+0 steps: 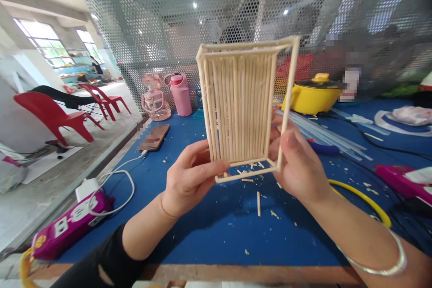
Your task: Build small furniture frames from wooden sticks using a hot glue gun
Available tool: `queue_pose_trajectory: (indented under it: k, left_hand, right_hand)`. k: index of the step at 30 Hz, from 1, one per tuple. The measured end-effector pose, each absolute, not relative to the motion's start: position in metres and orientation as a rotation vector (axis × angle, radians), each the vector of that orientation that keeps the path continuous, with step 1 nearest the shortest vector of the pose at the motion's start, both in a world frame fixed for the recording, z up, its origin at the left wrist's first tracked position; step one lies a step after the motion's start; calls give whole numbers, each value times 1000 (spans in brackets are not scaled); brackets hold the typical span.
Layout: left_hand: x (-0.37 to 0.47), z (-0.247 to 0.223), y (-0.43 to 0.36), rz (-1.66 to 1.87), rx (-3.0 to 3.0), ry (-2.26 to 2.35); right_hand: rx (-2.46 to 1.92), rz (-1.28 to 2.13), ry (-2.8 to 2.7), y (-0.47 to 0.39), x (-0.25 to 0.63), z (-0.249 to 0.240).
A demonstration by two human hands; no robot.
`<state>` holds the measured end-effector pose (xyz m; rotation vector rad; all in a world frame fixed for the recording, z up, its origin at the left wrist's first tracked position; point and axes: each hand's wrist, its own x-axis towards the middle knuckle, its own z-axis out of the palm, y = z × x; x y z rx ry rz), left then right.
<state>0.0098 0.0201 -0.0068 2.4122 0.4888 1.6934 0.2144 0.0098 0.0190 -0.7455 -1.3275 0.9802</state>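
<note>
A box-shaped frame of thin wooden sticks (236, 108) is held upright above the blue table, its open side facing me. Many sticks stand side by side and close its back. My left hand (191, 173) grips the lower left corner, fingers closed around it. At the lower right edge, my right hand (299, 162) holds the frame, with the thumb in front and the other fingers partly hidden behind it. Beneath it on the table lie a short stick piece (258, 203) and small wood scraps (248, 180).
On the blue table (202, 238) are a purple power strip (72, 222), a phone (154, 137), a pink bottle (181, 94), a clear jug (155, 103), a yellow pot (315, 96), translucent glue sticks (337, 137) and a yellow cable (362, 198). A perforated metal screen (162, 31) stands behind.
</note>
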Motion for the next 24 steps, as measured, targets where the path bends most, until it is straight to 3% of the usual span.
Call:
queue_pose_trajectory:
  k: [7,11,17,20,24]
  left_hand:
    - [10,-10,23,1559,2203,824]
    - [17,-13,28,1440,1694,926]
    - [16,-9,45,1283,933,922]
    - [13,-7,50,1257,861,895]
    - [12,-4,49,1245,837,858]
  right_hand:
    - [-811,1196,-1305,21,216,17]
    - [-889,1326,-1382,31,224,19]
    - [-1531,699,-1906,47,263,18]
    - [-1643,693,-2301,49,272,15]
    - [-1640,713,-2434,49,263,4]
